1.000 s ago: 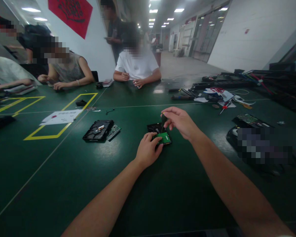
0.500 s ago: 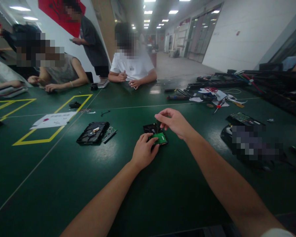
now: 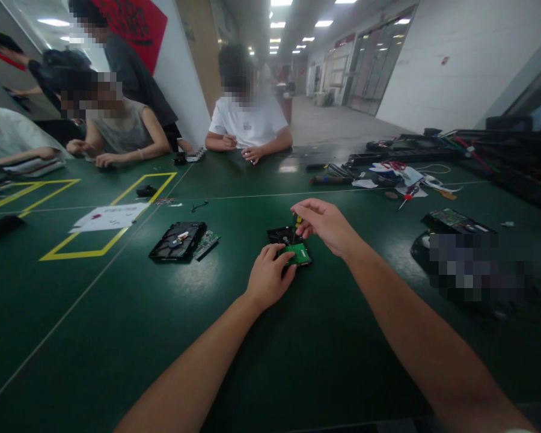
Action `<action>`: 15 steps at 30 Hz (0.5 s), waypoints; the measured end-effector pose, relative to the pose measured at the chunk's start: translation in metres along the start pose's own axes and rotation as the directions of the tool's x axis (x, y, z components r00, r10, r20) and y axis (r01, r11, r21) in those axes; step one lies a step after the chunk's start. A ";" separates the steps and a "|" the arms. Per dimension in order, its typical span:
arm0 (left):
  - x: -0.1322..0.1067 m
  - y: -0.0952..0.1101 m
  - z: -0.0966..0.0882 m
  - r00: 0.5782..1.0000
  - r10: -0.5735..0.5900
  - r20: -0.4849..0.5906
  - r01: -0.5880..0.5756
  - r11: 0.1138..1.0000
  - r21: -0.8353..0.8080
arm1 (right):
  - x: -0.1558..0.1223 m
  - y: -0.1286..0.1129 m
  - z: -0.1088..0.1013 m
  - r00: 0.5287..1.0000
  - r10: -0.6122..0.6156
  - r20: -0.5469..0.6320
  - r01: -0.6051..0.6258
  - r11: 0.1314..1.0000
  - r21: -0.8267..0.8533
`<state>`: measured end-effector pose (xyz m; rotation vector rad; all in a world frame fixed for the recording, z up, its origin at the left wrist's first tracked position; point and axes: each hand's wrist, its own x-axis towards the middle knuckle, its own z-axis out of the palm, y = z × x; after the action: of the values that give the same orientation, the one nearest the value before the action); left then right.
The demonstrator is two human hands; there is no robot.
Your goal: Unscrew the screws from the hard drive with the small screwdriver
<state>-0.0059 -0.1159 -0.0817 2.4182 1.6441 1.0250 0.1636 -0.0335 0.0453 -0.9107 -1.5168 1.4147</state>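
A small black hard drive (image 3: 279, 235) with a green circuit board (image 3: 303, 255) on its near part lies on the table in front of me. My left hand (image 3: 270, 278) grips its near left side, fingers over the top and the thumb close to the board's edge. Above the drive, my right hand (image 3: 327, 224) pinches the yellow and black handle of a screwdriver (image 3: 299, 221). The screwdriver is upright, its thin shaft pointing down at the drive. Whether the tip sits in a screw is too small to tell.
To the left lie a larger black hard drive (image 3: 178, 240) and a loose circuit board (image 3: 206, 244). A white paper (image 3: 110, 218) lies beyond. At right are another drive (image 3: 460, 221), a red screwdriver (image 3: 407, 197) and tools. A person in a white shirt (image 3: 249, 123) sits opposite.
The view has turned slightly left, so the scene sits further right. Both hands stay at the drive. The screwdriver's yellow handle now shows under my right fingers. The standing person leans further left.
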 end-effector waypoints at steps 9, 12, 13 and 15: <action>0.000 -0.001 0.000 1.000 -0.004 0.003 0.004 1.000 0.006 | 0.001 0.002 -0.002 0.998 -0.039 -0.048 0.037 0.998 -0.055; 0.000 0.000 -0.001 1.000 -0.009 0.009 0.009 1.000 0.003 | 0.002 0.001 -0.003 0.999 -0.015 -0.030 0.015 1.000 -0.017; 0.000 0.000 -0.001 1.000 -0.011 0.008 0.011 1.000 0.003 | 0.002 0.000 -0.003 1.000 -0.003 -0.029 0.003 1.000 -0.007; 0.000 0.001 -0.002 1.000 -0.012 0.005 0.012 1.000 0.002 | 0.002 0.000 -0.003 0.999 0.018 -0.026 -0.018 1.000 0.003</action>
<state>-0.0060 -0.1169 -0.0800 2.4065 1.6568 1.0149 0.1656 -0.0300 0.0457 -0.9396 -1.4901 1.4119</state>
